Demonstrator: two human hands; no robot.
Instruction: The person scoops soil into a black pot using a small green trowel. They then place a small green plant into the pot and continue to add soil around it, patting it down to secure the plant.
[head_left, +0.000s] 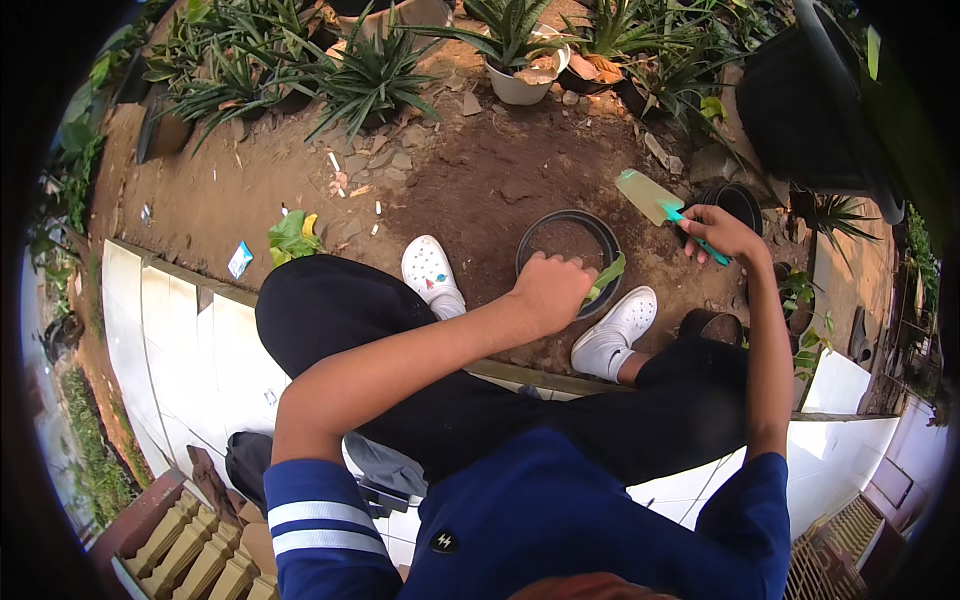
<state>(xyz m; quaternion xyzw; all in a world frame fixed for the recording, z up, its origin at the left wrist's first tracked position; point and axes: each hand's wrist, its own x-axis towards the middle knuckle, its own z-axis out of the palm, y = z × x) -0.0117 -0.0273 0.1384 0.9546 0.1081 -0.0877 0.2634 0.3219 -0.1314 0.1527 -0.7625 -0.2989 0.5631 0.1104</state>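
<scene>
My left hand (551, 296) is curled over a round black plastic pot (527, 234) with brown soil inside. A green-leaved plant (609, 276) comes out at the thumb side of that fist; its lower part is hidden by the hand. My right hand (721, 232) grips the turquoise handle of a garden trowel (651, 196). The trowel's blade, smeared with soil, points up and left over the bare ground, to the right of the pot. The pot stands on dark soil between my two white clogs (429, 268).
Potted aloe-like plants (375, 82) and a white pot (517, 86) line the far side. A large black tub (802, 105) stands at upper right, with smaller black pots (735, 204) below it. Leaves (291, 238) and a wrapper (240, 260) lie left. White tiles (180, 315) border the soil.
</scene>
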